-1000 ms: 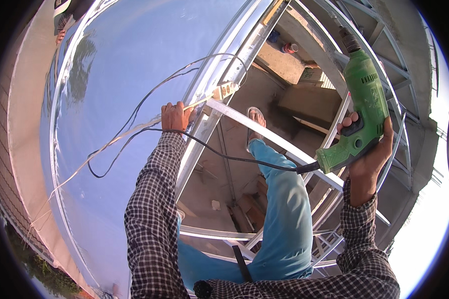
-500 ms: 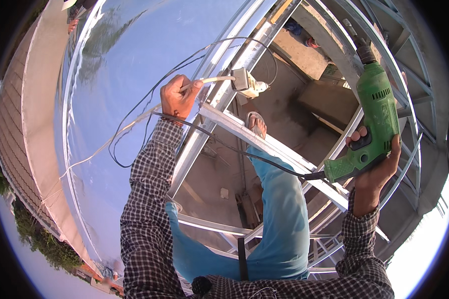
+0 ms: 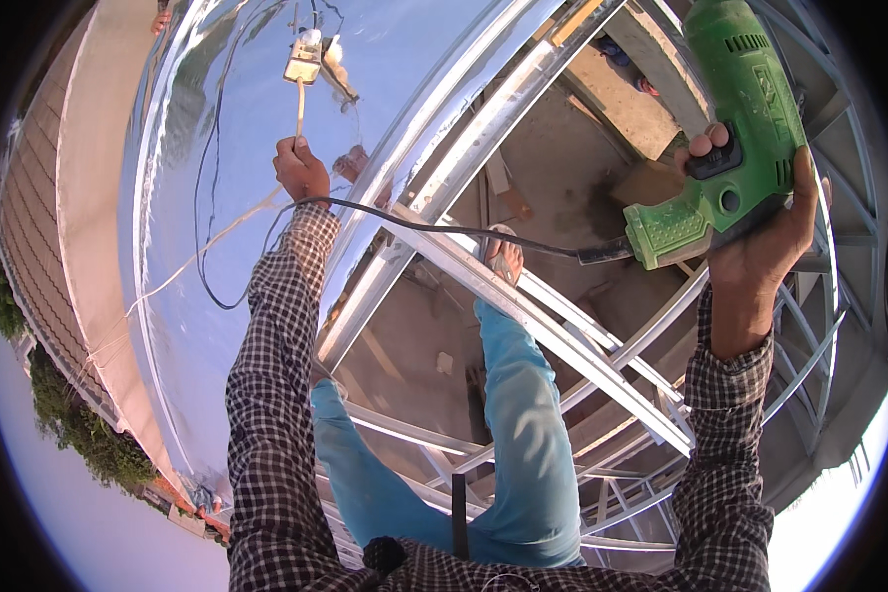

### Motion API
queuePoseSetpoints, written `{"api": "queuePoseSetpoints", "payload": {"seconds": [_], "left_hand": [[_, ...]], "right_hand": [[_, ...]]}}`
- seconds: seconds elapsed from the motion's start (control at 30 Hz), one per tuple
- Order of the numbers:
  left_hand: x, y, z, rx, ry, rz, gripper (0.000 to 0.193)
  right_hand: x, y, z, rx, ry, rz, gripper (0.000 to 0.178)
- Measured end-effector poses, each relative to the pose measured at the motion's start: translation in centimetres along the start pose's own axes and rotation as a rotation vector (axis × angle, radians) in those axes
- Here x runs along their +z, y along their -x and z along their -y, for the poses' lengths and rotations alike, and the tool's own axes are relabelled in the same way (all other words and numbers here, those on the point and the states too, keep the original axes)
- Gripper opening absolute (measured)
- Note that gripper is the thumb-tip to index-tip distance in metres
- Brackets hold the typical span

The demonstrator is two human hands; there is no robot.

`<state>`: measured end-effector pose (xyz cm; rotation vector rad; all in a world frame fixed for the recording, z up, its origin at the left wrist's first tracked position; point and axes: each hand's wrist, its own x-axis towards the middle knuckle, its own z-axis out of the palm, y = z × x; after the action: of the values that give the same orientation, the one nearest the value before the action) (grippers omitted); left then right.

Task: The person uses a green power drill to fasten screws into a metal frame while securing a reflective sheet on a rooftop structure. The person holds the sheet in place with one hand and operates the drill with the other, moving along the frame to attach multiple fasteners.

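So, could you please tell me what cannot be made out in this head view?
Head view:
Drill: front end cut off by the top edge.
Right hand: palm mostly hidden by the drill.
Far hand: arm cut off, same edge.
Red thing below: too small to identify.

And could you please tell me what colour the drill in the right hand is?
Mostly green; the drill shows best in the head view.

Two hands (image 3: 303, 170) (image 3: 765, 237), one green drill (image 3: 755, 109), one socket block (image 3: 303, 65), one black cable (image 3: 434, 224), one white cable (image 3: 301, 104)
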<state>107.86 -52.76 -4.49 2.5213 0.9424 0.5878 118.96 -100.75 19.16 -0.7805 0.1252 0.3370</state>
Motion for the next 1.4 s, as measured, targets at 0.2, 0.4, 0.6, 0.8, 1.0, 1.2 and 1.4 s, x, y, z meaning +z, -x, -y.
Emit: {"api": "queuePoseSetpoints", "payload": {"seconds": [0.2,0.4,0.6,0.8,1.0,1.2,1.4], "left_hand": [[4.8,6.3,2.9,-0.027,-0.339,0.311,0.06],[4.8,6.6,-1.7,-0.212,-0.164,0.374,0.064],[4.1,7.2,-2.0,-0.178,-0.197,0.296,0.046],[4.0,7.4,-3.2,-0.054,-0.343,0.338,0.042],[3.0,7.2,-4.2,-0.051,-0.241,0.24,0.05],[1.7,6.2,-5.3,0.025,-0.218,0.211,0.048],[0.7,5.0,-4.3,-0.017,-0.181,0.243,0.055]], "right_hand": [[0.6,-8.2,1.9,0.1,0.094,0.171,0.064],[3.5,-12.1,2.3,0.152,0.207,0.368,0.06],[8.5,-15.4,0.0,0.182,0.279,0.414,0.06],[16.2,-17.2,-2.3,0.103,0.423,0.382,0.059],[26.8,-16.8,-5.8,-0.22,0.601,0.289,0.057],[30.8,-15.9,-5.3,-0.17,0.601,0.334,0.056],[29.3,-16.8,-2.8,0.223,0.409,0.607,0.069]]}}
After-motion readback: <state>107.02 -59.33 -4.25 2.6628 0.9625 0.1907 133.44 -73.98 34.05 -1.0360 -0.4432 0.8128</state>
